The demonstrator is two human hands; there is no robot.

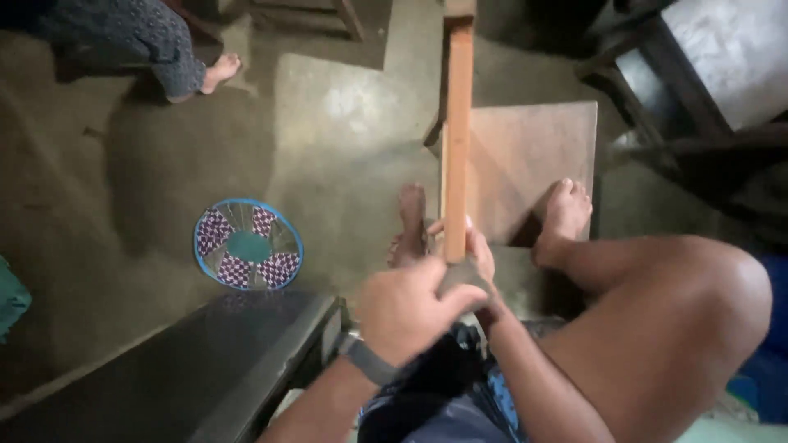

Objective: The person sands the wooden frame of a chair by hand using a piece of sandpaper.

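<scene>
We hold wooden slat (456, 139) upright between our feet, lower end near floor. Left hand (406, 308) and right hand (480, 258) both clamped round its bottom. Slat looks plain; cannot tell what's left.

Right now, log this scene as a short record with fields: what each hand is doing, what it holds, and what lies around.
left hand: left hand wraps the near end of the wooden strip, wristband on the wrist
right hand: right hand grips the same end, fingers curled on its left edge
wooden strip: wooden strip long, narrow, reaching away over the floor
feet: the person's bare feet either side of the strip
board: flat brown board beneath the right foot
floor: round woven fan at left
another person: bare foot at upper left
</scene>
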